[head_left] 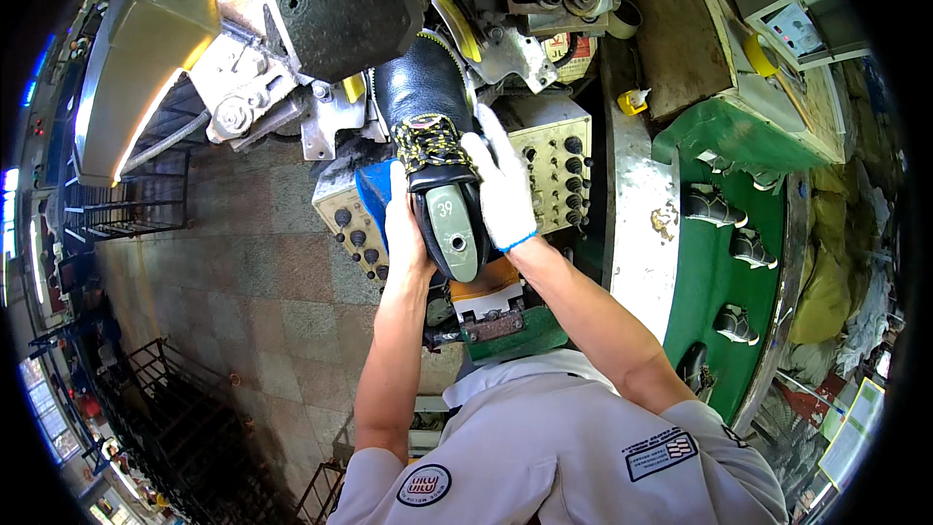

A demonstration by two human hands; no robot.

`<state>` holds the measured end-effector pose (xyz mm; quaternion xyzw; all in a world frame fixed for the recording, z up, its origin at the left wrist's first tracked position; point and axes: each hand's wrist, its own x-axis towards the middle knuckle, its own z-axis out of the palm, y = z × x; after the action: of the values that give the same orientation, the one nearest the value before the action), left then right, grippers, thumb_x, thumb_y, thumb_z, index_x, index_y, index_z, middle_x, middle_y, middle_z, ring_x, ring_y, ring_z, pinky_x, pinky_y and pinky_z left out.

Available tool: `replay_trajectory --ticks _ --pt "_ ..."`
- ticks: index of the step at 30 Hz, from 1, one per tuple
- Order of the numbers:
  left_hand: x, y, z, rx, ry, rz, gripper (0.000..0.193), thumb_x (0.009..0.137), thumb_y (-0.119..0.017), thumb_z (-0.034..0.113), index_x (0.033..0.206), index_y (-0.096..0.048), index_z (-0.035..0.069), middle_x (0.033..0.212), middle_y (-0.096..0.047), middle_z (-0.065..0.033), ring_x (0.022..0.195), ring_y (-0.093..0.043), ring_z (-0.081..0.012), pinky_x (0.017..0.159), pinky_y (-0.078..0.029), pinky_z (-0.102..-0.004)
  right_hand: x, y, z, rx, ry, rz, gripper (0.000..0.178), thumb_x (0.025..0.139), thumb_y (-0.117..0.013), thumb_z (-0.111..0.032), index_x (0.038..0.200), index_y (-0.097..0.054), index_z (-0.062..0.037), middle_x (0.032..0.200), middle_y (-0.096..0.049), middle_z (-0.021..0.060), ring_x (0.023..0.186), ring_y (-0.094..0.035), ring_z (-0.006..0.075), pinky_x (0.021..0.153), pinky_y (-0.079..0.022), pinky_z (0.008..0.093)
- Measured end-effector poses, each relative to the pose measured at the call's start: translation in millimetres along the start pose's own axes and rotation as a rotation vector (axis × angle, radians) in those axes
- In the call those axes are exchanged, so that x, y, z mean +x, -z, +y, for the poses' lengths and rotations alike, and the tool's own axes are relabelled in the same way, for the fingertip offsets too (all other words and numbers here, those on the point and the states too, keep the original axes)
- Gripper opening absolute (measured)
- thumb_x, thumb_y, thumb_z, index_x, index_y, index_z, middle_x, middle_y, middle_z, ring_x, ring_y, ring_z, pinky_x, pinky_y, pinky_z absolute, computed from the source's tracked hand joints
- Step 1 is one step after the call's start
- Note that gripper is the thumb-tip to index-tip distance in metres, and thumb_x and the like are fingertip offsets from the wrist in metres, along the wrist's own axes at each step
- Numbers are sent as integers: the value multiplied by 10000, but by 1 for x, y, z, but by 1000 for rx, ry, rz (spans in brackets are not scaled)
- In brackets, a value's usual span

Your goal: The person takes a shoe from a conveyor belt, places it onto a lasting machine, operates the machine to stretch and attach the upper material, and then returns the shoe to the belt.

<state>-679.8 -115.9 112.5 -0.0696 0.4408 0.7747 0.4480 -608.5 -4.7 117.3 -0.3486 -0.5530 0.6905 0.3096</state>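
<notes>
A black lace-up shoe (419, 92) sits on a grey-green shoe last (454, 233), its toe pointing away from me into the machine. Yellow-and-black laces (432, 147) cross its front. My left hand (403, 224) is closed along the left side of the heel and ankle. On the right side, my right hand (504, 180) presses against the shoe in a white glove with a blue cuff, fingers reaching forward along the laces. Around the toe stand the machine's metal clamps with yellow bands (442, 5). A dark metal block (335, 5) hangs just above and left of the toe.
Control panels with black knobs (559, 170) flank the shoe. To the right, a green conveyor (714, 277) carries several shoes (751, 248) beside a metal ledge (641, 243). A large beige machine arm (155, 49) is at upper left; dark racks (180, 408) stand at lower left.
</notes>
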Motion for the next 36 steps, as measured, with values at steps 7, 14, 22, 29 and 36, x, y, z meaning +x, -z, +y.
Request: replay_trajectory --ticks 7,14,22,29,36 --pt "-1 -8 3 10 0 46 578 1055 -399 537 1286 -590 42 1133 -694 -99 977 -682 -205 884 -555 -351 -1 -3 -11 21 -26 2 570 1013 -583 -332 1422 -482 52 1248 -655 157 1093 -602 168 961 -471 310" --pt "1 -12 3 54 -22 39 582 1058 -380 545 1232 -618 44 1092 -703 -83 933 -683 -183 849 -560 -334 0 5 8 9 -169 -8 455 989 -627 -401 996 -726 43 897 -708 31 808 -591 84 758 -484 262" --pt "6 -4 -3 75 -97 -3 592 1075 -333 526 1199 -633 32 1073 -703 -76 921 -679 -168 858 -552 -317 1 -2 25 114 -96 22 429 1000 -609 -373 966 -718 41 835 -709 63 764 -558 94 705 -477 304" --pt "20 12 -10 134 -196 -149 587 1088 -320 495 1191 -638 13 1073 -708 -77 928 -675 -157 859 -541 -314 3 -3 18 -19 -24 24 390 998 -617 -350 966 -720 26 842 -697 33 773 -574 95 711 -480 296" --pt "18 33 -24 238 -250 -92 577 1100 -298 470 1177 -658 26 1048 -704 -51 894 -657 -142 827 -529 -296 -2 11 11 -58 -68 -22 424 1004 -606 -390 990 -717 19 868 -674 -6 803 -536 70 721 -456 265"
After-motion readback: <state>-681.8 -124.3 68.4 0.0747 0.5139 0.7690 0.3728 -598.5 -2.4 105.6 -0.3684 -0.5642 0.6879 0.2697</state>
